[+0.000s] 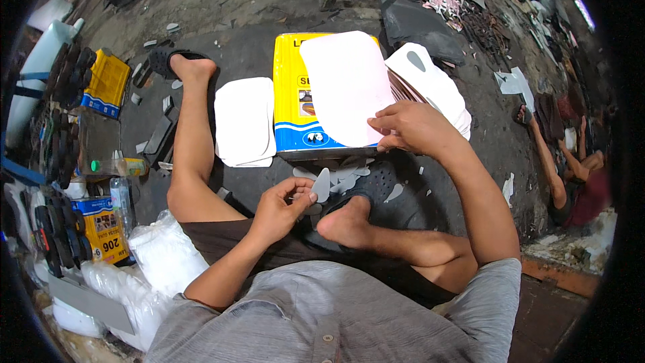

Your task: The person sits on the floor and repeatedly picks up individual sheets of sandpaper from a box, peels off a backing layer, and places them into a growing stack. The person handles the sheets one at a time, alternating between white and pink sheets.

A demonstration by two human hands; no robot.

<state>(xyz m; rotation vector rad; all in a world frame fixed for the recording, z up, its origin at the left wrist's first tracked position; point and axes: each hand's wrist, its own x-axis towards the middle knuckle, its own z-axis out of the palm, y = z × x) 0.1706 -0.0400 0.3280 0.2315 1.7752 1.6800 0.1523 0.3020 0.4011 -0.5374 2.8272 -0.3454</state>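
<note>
My left hand (281,210) pinches a small grey teardrop-shaped pad (322,185) upright between thumb and fingers, above a loose pile of similar pads (346,176). My right hand (411,128) grips the lower right edge of a pale pink-white sheet (346,87) with rounded corners. This sheet lies over a yellow and blue box (287,87) in front of me. To the box's left is a stack of white rounded sheets (243,121). On its right, a fanned stack of white sheets (440,91) has a grey teardrop pad (416,61) on top.
Plastic bottles (121,167), yellow tins (106,81) and white plastic-wrapped bundles (168,252) crowd the left. Scraps (447,3) litter the floor at the far right. Another person (578,181) sits at the right. My bare feet flank the box.
</note>
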